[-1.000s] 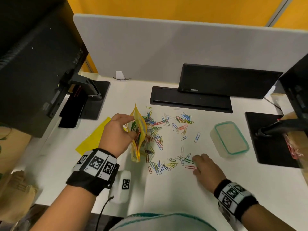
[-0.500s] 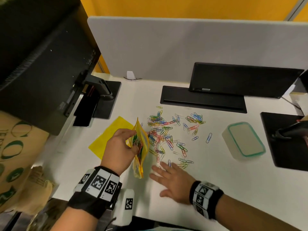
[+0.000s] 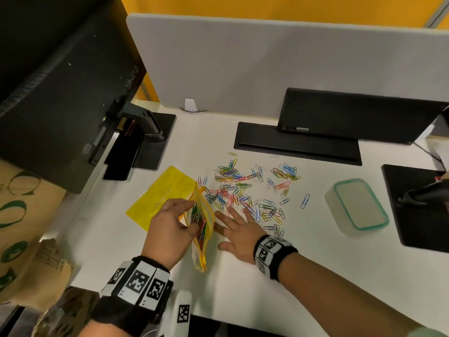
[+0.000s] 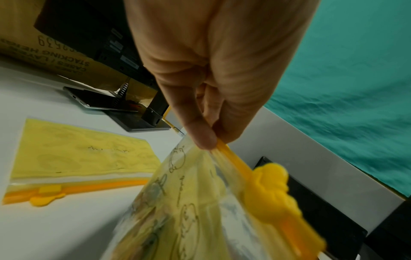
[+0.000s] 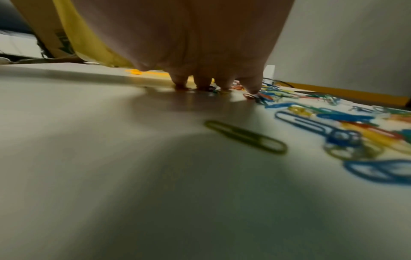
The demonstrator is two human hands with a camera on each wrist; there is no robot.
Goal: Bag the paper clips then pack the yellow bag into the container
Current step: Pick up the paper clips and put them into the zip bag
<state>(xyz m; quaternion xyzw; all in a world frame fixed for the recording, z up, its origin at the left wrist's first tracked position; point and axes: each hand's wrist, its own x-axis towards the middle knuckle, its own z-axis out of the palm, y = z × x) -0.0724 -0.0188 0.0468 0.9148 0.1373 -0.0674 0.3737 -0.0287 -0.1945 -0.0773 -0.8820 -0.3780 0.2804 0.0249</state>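
My left hand [image 3: 173, 221] pinches the orange zip edge of a yellow zip bag [image 3: 201, 224], holding its mouth open beside the pile; coloured clips show inside it. In the left wrist view thumb and finger pinch that zip strip [image 4: 231, 156] near the slider. Coloured paper clips [image 3: 245, 190] lie scattered over the white desk. My right hand [image 3: 239, 226] lies flat, fingers spread, fingertips [image 5: 252, 90] touching the near edge of the clips [image 5: 333, 123], just right of the bag. A lidded clear container [image 3: 357, 205] with a teal rim stands to the right.
A second, flat yellow zip bag [image 3: 160, 190] lies left of the held one. A monitor stand [image 3: 150, 135] and black monitor are at the left, a black laptop dock [image 3: 298, 144] behind the clips, another black base [image 3: 418, 205] at the right. Cardboard boxes stand off the desk's left edge.
My right hand has slid left along the desk from the right of the pile to beside the bag, opening flat with fingers spread. The left hand kept its hold on the bag.
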